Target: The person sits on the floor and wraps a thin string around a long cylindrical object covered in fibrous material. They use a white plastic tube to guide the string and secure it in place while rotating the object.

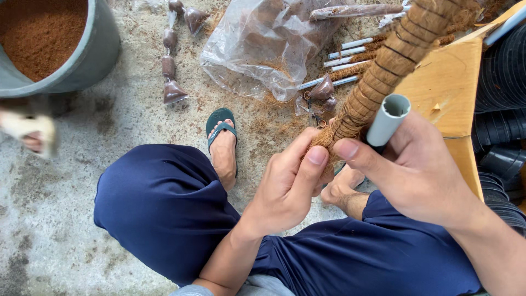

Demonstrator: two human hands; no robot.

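I hold a grey plastic pipe [387, 119] wrapped in brown coconut fibre bound with dark thread [383, 71]; it slants up to the top right. My right hand [416, 170] grips the bare pipe end, thumb pressed on the fibre's lower edge. My left hand [290, 183] pinches the loose fibre end beside that thumb. My knees in dark blue trousers [164, 203] sit below, and one foot in a green flip-flop [222, 140] rests on the concrete.
A grey tub of brown coir dust [49, 44] stands at top left. A clear plastic bag of fibre [268, 38], several bare and wrapped pipes [345, 55], small filled bags [172, 66], a wooden board [452, 82] and stacked black pots [501, 71] lie around. A blurred foot [30, 134] shows at the left edge.
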